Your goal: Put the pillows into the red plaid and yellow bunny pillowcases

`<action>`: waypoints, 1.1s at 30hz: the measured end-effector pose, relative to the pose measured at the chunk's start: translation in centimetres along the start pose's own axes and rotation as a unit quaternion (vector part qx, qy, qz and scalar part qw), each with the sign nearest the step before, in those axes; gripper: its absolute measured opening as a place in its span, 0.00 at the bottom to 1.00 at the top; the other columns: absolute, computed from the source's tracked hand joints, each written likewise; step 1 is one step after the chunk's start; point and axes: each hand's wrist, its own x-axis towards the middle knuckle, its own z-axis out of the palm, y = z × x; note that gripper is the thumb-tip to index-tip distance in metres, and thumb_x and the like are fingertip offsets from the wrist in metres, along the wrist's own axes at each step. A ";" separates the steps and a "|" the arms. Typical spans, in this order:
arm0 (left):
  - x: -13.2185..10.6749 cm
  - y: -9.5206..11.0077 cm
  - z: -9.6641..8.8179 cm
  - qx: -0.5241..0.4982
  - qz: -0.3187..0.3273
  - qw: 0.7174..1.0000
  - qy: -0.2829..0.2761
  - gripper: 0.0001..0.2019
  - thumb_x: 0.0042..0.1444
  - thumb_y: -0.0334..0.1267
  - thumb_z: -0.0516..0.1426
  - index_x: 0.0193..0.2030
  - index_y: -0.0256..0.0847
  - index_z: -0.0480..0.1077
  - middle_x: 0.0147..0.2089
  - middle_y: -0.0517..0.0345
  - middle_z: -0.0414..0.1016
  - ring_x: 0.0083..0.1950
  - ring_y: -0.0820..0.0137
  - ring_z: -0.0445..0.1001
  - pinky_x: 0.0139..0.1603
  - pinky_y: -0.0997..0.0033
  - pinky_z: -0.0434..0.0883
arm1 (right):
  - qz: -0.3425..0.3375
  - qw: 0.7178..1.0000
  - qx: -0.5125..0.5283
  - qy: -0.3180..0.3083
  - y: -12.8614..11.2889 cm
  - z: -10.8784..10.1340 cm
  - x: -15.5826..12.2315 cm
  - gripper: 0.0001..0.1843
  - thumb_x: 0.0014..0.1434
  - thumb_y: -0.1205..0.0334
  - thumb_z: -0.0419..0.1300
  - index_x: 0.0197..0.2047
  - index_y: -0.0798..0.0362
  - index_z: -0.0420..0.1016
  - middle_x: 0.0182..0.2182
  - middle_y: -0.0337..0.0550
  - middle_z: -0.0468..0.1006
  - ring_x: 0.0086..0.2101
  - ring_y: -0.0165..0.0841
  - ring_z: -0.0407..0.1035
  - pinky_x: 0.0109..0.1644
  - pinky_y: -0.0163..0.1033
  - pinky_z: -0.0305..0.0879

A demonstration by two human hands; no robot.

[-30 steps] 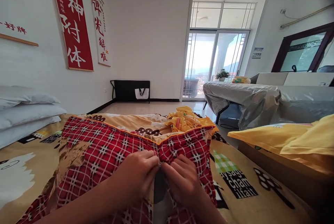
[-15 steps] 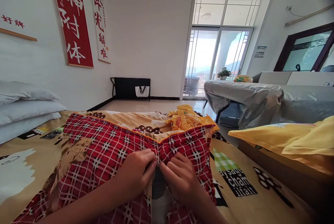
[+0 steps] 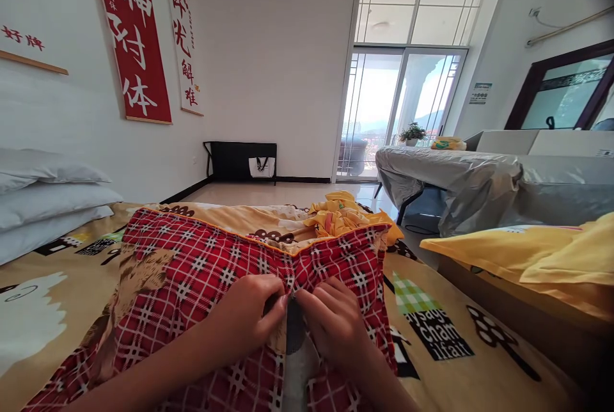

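Observation:
A red plaid pillowcase point(image 3: 192, 271) with an orange-piped edge lies over the bed in front of me. My left hand point(image 3: 247, 319) and my right hand point(image 3: 336, 322) meet at its middle, each with fingers pinched closed on the plaid fabric on either side of a dark slit. A grey pillow point(image 3: 297, 361) shows through that slit between my hands. The fingertips of both hands nearly touch.
A tan printed bedsheet point(image 3: 432, 329) covers the bed, with stacked white pillows point(image 3: 43, 207) at the left and crumpled yellow cloth point(image 3: 340, 220) at the far end. A yellow pillow point(image 3: 527, 252) lies to the right. A table under a grey cover point(image 3: 460, 182) stands by the balcony door.
Both hands stay pinched on the pillowcase at its middle, with only small finger shifts. The view has tilted slightly.

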 end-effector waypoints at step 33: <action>8.2 -6.2 -2.3 0.244 0.113 0.961 0.072 0.19 0.55 0.22 0.49 0.48 0.43 0.71 0.57 0.46 0.68 0.57 0.57 0.64 0.55 0.51 0.60 | 0.080 0.992 0.028 -0.093 0.9 1.1 1.3 0.13 0.66 0.66 0.49 0.30 0.52 0.68 0.24 0.37 0.73 0.25 0.28 0.63 0.34 0.36 0.52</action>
